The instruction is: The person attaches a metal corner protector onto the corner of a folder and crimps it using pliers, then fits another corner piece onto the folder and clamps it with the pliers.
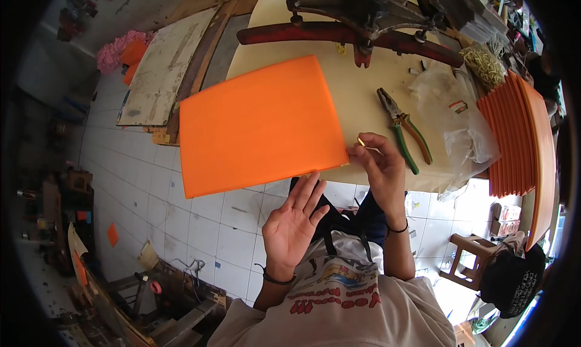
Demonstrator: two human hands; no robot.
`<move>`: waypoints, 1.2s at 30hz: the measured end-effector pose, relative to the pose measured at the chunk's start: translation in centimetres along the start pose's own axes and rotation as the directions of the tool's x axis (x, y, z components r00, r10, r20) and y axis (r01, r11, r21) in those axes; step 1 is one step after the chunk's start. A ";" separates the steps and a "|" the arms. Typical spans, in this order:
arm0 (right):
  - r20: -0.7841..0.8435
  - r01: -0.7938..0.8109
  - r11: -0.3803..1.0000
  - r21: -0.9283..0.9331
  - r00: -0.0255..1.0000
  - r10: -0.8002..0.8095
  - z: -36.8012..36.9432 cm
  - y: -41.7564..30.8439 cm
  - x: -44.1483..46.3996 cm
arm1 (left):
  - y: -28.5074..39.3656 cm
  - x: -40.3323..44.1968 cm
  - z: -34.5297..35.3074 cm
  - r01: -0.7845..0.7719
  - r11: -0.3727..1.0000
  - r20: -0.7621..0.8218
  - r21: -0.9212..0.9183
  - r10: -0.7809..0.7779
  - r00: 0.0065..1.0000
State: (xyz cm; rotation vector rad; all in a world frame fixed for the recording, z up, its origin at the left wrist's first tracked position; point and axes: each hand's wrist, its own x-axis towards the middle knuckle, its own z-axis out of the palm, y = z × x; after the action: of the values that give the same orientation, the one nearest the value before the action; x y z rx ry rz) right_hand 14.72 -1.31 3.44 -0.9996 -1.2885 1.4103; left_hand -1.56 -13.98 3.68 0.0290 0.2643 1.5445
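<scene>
A flat orange panel (260, 126) lies on the cream-covered table (357, 114), its left part reaching past the table's edge. My left hand (293, 223) is palm up with fingers spread, the fingertips at the panel's near edge. Just off the panel's right corner, my right hand (381, 168) pinches a small gold-coloured piece (361, 142) between thumb and finger. Pliers with green and orange handles (404, 129) lie to the right of my right hand, jaws pointing away.
A red and black metal machine part (357, 35) spans the table's far side. To the right are a clear plastic bag (466, 126) and a stack of orange panels (511, 141). A worn board (169, 62) stands left. A stool (469, 256) is at lower right.
</scene>
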 end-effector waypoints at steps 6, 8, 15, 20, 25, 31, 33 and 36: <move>0.018 -0.028 0.998 0.061 0.999 0.027 -0.3 -0.2 0.4 | -0.4 0.5 0.2 -0.016 1.000 0.018 0.021 0.015 1.000; 0.017 -0.028 0.996 0.090 1.000 0.026 -0.5 0.1 0.5 | -0.5 0.5 0.4 -0.026 1.000 0.006 0.018 0.026 1.000; 0.024 -0.027 0.992 0.127 0.999 0.024 -0.4 0.0 0.5 | -0.8 0.3 -0.3 0.002 0.997 0.068 -0.071 0.003 0.998; 0.025 -0.021 0.988 0.154 1.000 0.017 -0.6 -0.2 0.4 | -0.9 1.0 -1.3 0.021 0.991 0.133 -0.129 -0.004 0.991; 0.010 -0.033 0.987 0.157 0.999 0.032 -0.7 0.0 0.5 | 0.2 2.4 1.2 -0.104 0.993 0.111 0.054 0.098 0.989; 0.019 -0.039 0.986 0.161 0.999 0.036 -0.9 -0.1 0.5 | 0.7 2.9 1.2 -0.158 0.978 0.069 0.135 0.150 0.986; 0.024 -0.043 0.985 0.168 0.999 0.039 -0.9 0.0 0.4 | 0.7 2.5 1.1 -0.147 0.981 0.098 0.130 0.135 0.986; 0.032 -0.039 0.984 0.176 0.999 0.033 -0.9 0.1 0.4 | 0.7 2.0 1.4 -0.115 0.990 0.122 0.079 0.105 0.987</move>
State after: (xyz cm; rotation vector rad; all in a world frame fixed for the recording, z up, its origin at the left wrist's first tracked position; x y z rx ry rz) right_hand 15.52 -0.68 3.21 -0.8889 -1.1488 1.5432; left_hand -1.98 -11.78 4.91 0.2047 0.2391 1.6340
